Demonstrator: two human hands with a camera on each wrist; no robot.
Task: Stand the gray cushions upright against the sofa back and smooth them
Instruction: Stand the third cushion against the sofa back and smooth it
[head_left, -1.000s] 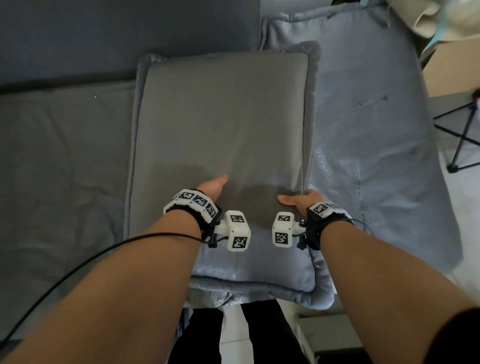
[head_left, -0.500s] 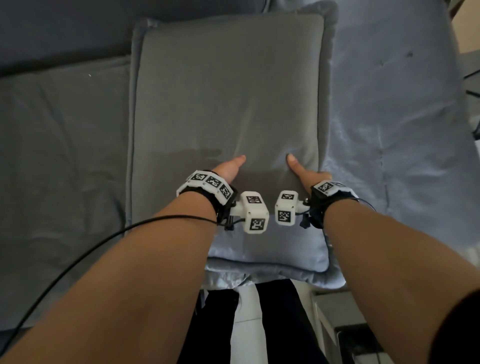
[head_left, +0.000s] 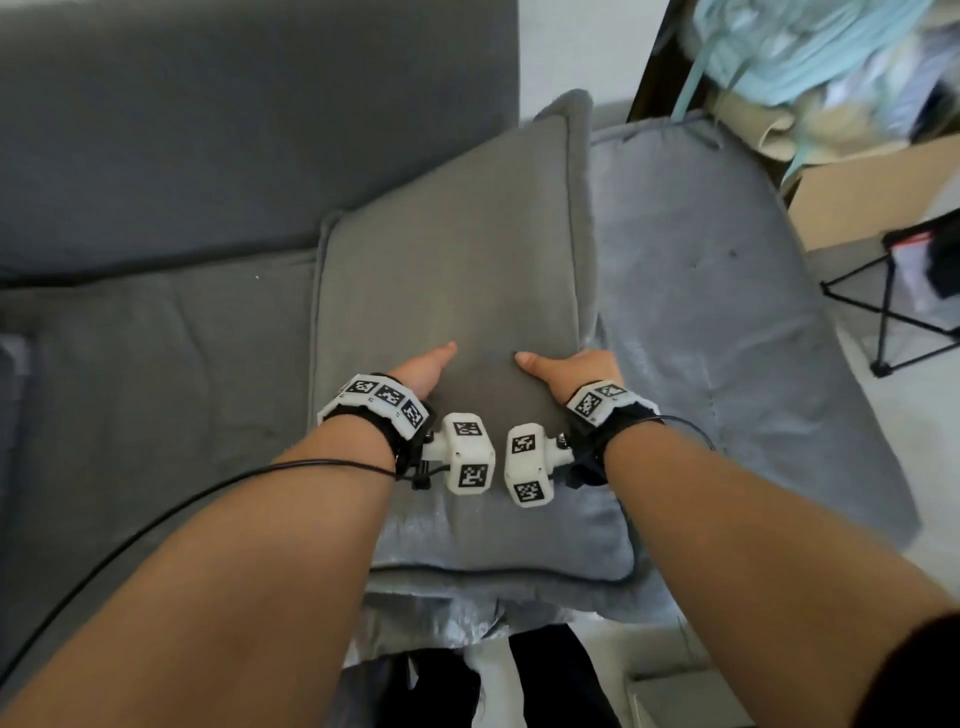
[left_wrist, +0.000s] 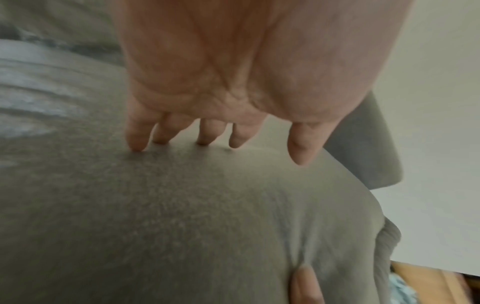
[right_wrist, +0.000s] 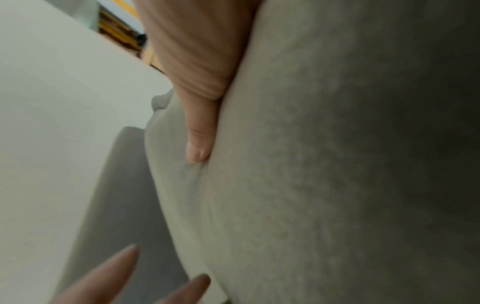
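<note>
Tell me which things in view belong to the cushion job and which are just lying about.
Part of the job:
- gray cushion, tilted up toward the sofa back
- left hand, fingertips pressing its face
- right hand, holding its right edge

Just lying about:
- light blue-gray blanket on the seat
- black folding stand on the floor
- cardboard box
- pale blue fabric pile

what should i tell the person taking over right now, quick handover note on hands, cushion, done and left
Left hand: open, fingertips pressing the face of the gray cushion.
Right hand: thumb on the cushion face, fingers round its right edge, gripping it.
Cushion: tilted, top edge leaning at the end of the sofa back, lower end on the seat; not yet upright.
Done: the cushion is partly raised.
Left: stand it fully against the sofa back, then smooth it. No other loose cushion is in view.
</note>
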